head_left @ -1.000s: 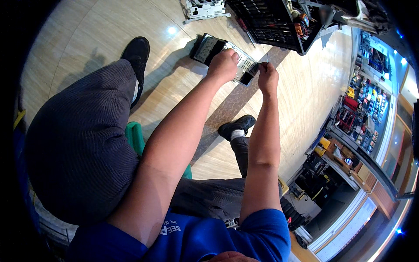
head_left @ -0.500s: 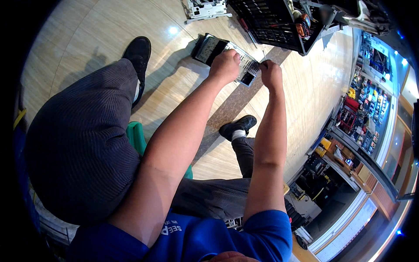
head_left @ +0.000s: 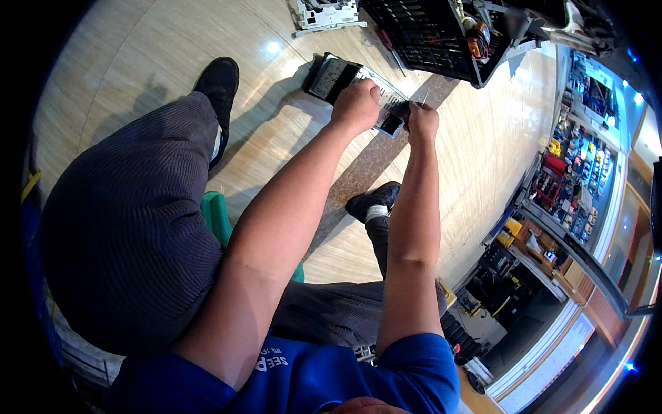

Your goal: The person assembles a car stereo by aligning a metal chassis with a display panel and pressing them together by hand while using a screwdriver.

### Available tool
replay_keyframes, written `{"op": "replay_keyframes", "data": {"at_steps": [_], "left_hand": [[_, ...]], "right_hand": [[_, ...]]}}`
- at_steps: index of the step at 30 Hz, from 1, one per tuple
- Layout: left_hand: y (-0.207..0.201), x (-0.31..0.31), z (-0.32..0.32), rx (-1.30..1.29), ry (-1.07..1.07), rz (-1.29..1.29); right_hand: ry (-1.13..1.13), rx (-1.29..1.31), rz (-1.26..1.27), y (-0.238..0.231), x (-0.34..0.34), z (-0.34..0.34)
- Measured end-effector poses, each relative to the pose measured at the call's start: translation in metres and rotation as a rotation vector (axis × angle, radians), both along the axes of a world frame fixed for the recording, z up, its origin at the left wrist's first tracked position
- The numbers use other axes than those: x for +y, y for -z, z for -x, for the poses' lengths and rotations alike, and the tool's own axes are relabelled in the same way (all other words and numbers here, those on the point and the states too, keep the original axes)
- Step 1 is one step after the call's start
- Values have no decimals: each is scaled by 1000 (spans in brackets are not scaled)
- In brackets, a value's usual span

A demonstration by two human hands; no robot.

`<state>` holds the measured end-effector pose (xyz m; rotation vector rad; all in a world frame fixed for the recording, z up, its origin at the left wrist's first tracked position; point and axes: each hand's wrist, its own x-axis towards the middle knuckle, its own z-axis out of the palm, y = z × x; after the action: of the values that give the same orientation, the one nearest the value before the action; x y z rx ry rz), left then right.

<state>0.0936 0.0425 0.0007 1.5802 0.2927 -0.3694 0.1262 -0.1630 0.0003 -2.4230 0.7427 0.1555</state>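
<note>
Left hand (head_left: 356,107) grips the silver-and-black boxy metal unit (head_left: 338,77) on the near side of the black slatted crate (head_left: 414,31), right hand (head_left: 422,123) pinches a slim metal-shafted tool (head_left: 426,96) there too, so best brace firmly and keep pressure light.

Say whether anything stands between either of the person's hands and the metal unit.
Nothing visible does. The left hand is on the unit; the right hand, holding a thin tool, is at the unit's right end. The black crate and red-handled tool lie beyond, clear of both hands.
</note>
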Motion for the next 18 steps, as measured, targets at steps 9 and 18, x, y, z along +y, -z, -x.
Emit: {"op": "replay_keyframes", "data": {"at_steps": [9,18], "left_hand": [[4,2,0,-40,-28,-41],[-2,3,0,-21,-14,-24]], "right_hand": [[217,-74,-255,-8,25,5],[-74,-274,148,4,19,16]]}}
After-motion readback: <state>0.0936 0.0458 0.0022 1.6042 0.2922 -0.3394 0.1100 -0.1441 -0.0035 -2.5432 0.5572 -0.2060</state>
